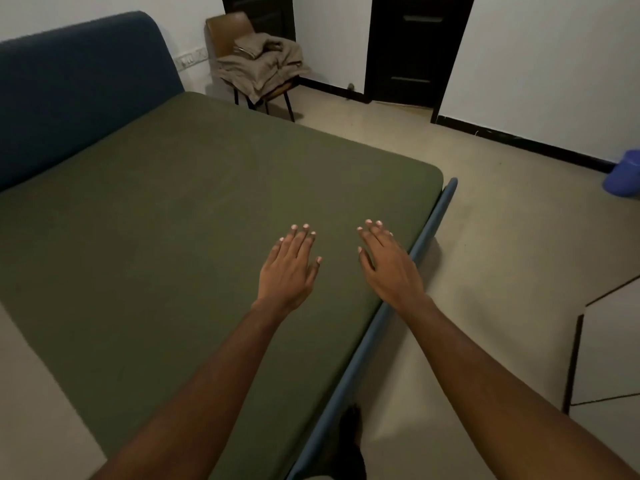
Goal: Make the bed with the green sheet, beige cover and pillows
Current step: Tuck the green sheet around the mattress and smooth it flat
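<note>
Green sheet (180, 209) spread smooth over bed (79, 91), left hand (289, 271) and right hand (388, 268) flat on it, fingers straight and empty; beige cover (263, 64) heaped on chair (225, 27) at 11 o'clock, not yet laid; pillows unseen.

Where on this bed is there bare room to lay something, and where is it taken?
The green sheet is bare from the blue headboard to its rounded corner. Only the stretch by the blue rail is taken, by the left hand and right hand. The chair holds the beige cover.
</note>
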